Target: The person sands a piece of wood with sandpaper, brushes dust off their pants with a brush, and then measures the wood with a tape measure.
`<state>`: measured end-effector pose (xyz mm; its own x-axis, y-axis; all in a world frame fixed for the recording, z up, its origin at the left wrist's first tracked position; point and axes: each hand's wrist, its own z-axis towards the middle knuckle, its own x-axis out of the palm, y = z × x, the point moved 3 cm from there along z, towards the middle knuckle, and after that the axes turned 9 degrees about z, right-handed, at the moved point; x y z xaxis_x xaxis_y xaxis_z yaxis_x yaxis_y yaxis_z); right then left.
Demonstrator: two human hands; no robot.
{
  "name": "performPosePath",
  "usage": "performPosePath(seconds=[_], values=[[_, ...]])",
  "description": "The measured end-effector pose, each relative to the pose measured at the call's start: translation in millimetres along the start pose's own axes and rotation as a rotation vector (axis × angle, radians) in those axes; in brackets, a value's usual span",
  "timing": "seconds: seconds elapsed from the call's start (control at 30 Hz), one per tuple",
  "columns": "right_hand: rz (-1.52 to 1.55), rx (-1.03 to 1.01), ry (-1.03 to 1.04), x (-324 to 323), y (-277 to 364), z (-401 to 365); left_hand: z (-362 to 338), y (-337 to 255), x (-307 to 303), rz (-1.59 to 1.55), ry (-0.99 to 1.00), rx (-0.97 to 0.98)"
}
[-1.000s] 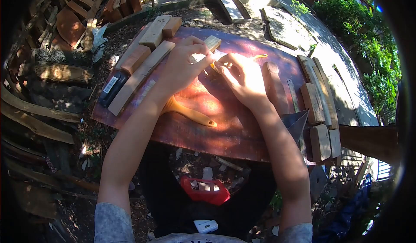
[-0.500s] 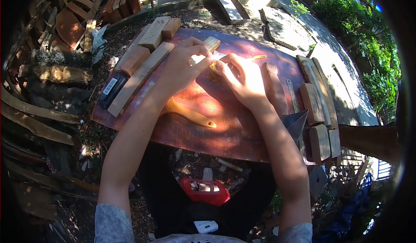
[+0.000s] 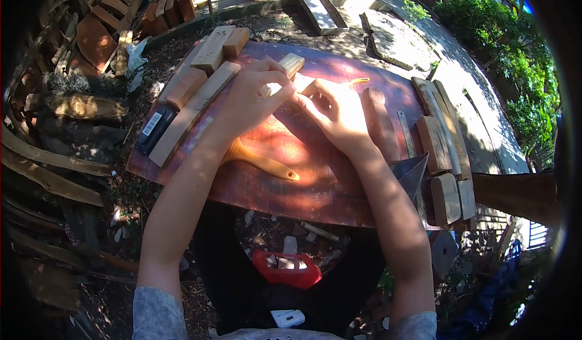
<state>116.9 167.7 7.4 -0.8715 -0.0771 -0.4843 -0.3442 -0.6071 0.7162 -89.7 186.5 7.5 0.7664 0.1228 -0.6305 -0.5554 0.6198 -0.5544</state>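
My left hand (image 3: pixel 260 94) is closed around a small pale wooden block (image 3: pixel 292 63), whose far end sticks out past the fingers. Close beside it, my right hand (image 3: pixel 339 112) has its thumb and fingers bent together near the left fingertips. What the right fingers hold is too small and bright to make out. A thin yellow strip (image 3: pixel 359 80) shows just beyond the right hand. Under my left forearm lies a paintbrush with an orange handle (image 3: pixel 267 161), its head hidden by the arm.
Wooden pieces (image 3: pixel 203 106) and a black object with a barcode label (image 3: pixel 156 127) line the reddish board's (image 3: pixel 321 203) left side. On the right are a rounded wooden piece (image 3: pixel 381 121), a metal ruler (image 3: pixel 405 131), dark sandpaper-like sheet (image 3: pixel 412 173) and wooden blocks (image 3: pixel 447 197). Below sits a red container (image 3: pixel 285 273).
The yellow bit between the fingertips is no longer visible. My hands have shifted only slightly, and the view has moved a little.
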Motion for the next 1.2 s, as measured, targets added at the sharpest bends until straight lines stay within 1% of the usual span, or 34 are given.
performPosePath(seconds=[0.27,0.4,0.5,0.6,0.7,0.9,1.0,1.2], values=[[-0.059,-0.013,0.016,3,-7,-1,-1,-1,1,0.112,-0.008,0.059],[-0.145,-0.045,0.022,6,-13,-2,-1,-3,3,0.036,-0.051,0.091],[-0.046,-0.071,-0.008,8,-16,-3,-2,-5,3,0.048,-0.038,0.101],[-0.053,-0.137,-0.036,10,-20,-4,-2,-2,4,0.105,-0.042,0.127],[-0.116,-0.15,-0.051,8,-16,-5,-2,3,7,0.121,-0.058,0.112],[-0.084,-0.03,-0.011,6,-9,-2,-1,12,4,0.14,-0.092,0.063],[-0.081,-0.043,-0.055,6,-8,-3,0,11,4,0.154,-0.102,0.041],[-0.062,-0.013,-0.048,6,-3,-2,1,14,6,0.118,-0.095,-0.01]])
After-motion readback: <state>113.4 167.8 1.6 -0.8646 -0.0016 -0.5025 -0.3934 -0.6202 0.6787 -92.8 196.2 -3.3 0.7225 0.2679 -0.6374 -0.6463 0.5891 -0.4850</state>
